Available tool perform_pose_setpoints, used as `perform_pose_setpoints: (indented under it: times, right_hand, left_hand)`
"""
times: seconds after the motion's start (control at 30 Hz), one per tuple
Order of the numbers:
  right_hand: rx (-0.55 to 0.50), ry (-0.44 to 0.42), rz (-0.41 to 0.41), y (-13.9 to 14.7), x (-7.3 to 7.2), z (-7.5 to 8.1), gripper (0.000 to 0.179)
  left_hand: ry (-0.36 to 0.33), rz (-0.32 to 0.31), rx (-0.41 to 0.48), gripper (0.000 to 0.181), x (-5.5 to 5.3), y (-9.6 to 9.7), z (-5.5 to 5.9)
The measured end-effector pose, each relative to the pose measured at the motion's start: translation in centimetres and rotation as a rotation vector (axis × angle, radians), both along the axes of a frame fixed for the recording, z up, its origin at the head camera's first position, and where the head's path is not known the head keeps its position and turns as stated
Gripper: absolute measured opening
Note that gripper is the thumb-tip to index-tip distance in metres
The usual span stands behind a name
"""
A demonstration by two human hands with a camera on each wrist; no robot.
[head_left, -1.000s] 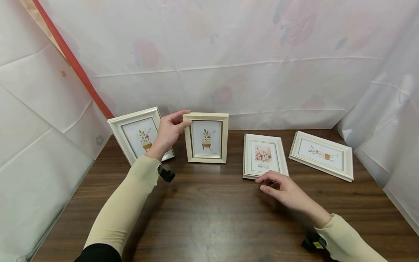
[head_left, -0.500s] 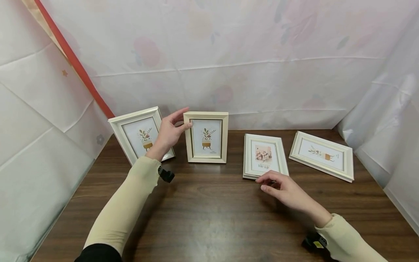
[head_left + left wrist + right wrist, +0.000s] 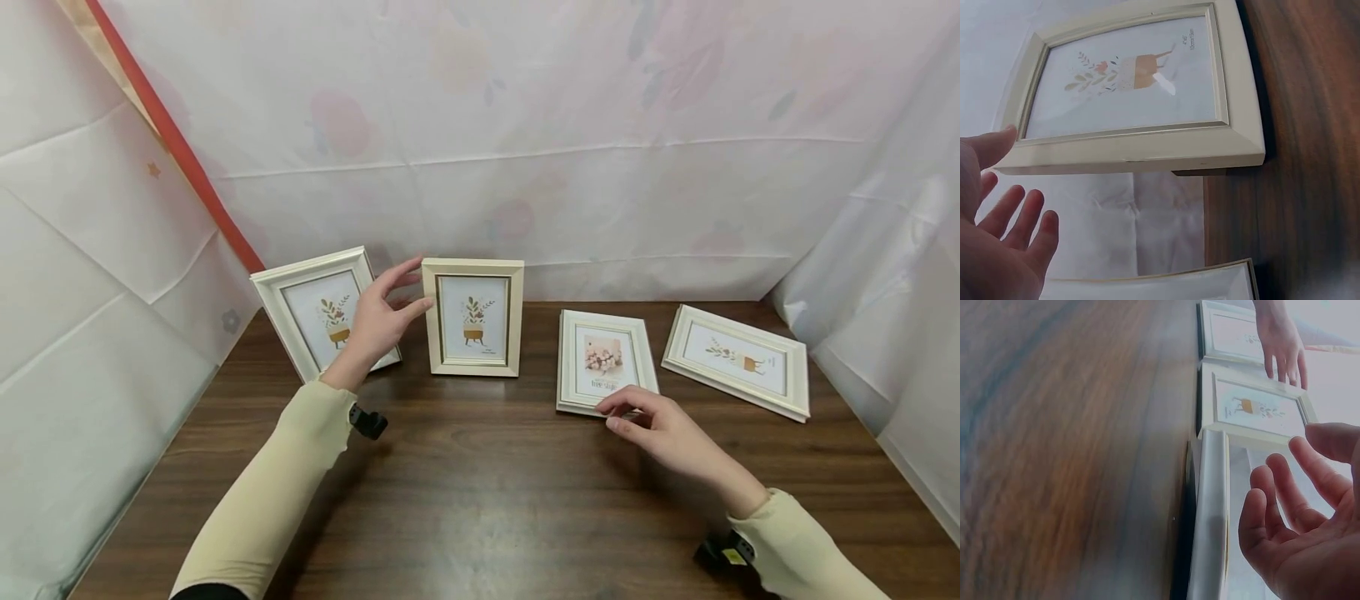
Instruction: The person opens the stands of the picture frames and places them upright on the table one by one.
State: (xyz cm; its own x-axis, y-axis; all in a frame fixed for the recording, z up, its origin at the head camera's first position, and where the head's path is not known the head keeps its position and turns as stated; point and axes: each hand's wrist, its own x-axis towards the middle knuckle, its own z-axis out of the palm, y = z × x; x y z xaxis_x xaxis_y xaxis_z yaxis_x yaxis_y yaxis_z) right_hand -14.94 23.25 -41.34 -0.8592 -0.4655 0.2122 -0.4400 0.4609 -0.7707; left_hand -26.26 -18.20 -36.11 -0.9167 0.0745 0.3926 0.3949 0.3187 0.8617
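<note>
Frame with flower photograph (image 3: 606,367), flat, right of middle near the far edge of the table (image 3: 480,500): lettering "free style" (image 3: 604,384) beneath the photograph; finer line there illegible. Standing cream frame (image 3: 473,317), nearer the far left corner: two-line small print (image 3: 1189,42), too blurred to read. Flat frame (image 3: 737,358), far right corner: tiny marking (image 3: 772,362), illegible.

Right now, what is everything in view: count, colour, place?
Cream frame: one, cream, upright, centre
Leftmost frame: one, white, upright, left
"Free style" frame: one, white, flat, right
Rightmost frame: one, white, flat, far right
Table: one, brown, beneath
Cloth: count unclear, whitish, behind
Strip: one, red, upper left
Wrist cameras: two, black, wrists
Sleeves: two, cream, forearms
Band: one, black, left arm
Left hand: one, bare, by cream frame
Right hand: one, bare, at "free style" frame's edge
</note>
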Motion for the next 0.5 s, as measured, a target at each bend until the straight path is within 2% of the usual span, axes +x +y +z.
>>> perform_pose_setpoints:
  times: [0.13, 0.2, 0.37, 0.5]
  right_hand:
    - [0.009, 0.001, -0.031, 0.7, -0.4, 0.0, 0.014]
    - [0.017, -0.002, -0.051, 1.1, -0.6, 0.1, 0.014]
    - [0.037, -0.003, -0.103, 2.1, -1.2, 0.1, 0.016]
    - [0.028, -0.016, -0.137, 2.7, -1.6, 0.2, 0.019]
  left_hand:
    - [0.025, 0.025, 0.016, 0.046, 1.3, -0.3, 0.2]
    - [0.022, 0.022, 0.010, 0.039, 2.3, -0.1, 0.7]
    - [-0.019, -0.016, -0.098, 0.029, 5.3, 0.8, 2.1]
    - [-0.055, -0.060, -0.158, 0.027, 6.6, 1.3, 2.1]
